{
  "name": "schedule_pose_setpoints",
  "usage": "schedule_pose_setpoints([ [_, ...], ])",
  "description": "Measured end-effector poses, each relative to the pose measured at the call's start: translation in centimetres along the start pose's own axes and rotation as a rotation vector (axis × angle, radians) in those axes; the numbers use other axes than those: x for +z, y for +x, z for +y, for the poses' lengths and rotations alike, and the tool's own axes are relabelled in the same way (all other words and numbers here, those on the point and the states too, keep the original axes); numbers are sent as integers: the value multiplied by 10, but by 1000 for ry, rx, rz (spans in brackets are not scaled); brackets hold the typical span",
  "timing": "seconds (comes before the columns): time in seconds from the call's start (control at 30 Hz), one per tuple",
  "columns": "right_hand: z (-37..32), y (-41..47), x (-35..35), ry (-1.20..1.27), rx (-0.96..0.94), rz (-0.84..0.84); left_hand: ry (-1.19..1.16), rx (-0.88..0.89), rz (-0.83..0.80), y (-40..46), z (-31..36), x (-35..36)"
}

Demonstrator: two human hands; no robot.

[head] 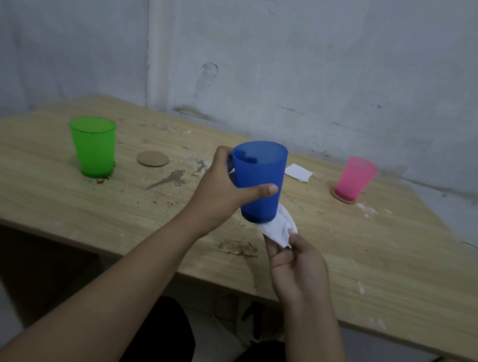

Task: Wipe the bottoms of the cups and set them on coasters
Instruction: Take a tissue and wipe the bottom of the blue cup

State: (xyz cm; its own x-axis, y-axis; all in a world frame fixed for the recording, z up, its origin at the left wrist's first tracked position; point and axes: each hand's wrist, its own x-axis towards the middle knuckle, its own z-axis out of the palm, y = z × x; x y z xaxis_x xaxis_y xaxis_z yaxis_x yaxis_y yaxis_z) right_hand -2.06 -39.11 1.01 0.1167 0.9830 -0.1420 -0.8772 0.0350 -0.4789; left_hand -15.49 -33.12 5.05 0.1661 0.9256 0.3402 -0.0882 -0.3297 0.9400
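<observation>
The blue cup point(257, 180), a smooth translucent plastic tumbler that tapers toward its base, is held above the middle of the wooden table point(371, 274), its long axis near upright with the mouth facing up and slightly toward the camera. Nothing shows inside it except the dark shapes of fingers seen through the wall. The left hand point(224, 188) grips it, thumb across the near side and fingers curled round the far side. Against its bottom sits a crumpled white tissue point(278, 228), soft and creased, pinched from below by the right hand point(296, 267), whose fingers curl round its lower edge.

The green cup point(93, 146) stands upright on the bare table at the left, with crumbs at its foot. A round cork coaster point(153, 158) lies flat beside it. The pink cup point(355, 178) stands upright on another cork coaster point(343, 197) at the right. A flat folded white tissue point(298, 172) lies behind the blue cup. The grained tabletop is stained and speckled.
</observation>
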Motion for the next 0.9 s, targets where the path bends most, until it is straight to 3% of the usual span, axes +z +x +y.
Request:
schedule_pose_setpoints([
  [0.3, 12, 0, 11, -91, -16, -60, 6, 38, -2, 0, 2, 4],
  [0.6, -2, 4, -6, -194, 23, 39, 29, -22, -23, 18, -5, 0],
  [0.9, -19, 14, -20, -183, -61, 164, 140, -91, -97, 48, -44, 13],
])
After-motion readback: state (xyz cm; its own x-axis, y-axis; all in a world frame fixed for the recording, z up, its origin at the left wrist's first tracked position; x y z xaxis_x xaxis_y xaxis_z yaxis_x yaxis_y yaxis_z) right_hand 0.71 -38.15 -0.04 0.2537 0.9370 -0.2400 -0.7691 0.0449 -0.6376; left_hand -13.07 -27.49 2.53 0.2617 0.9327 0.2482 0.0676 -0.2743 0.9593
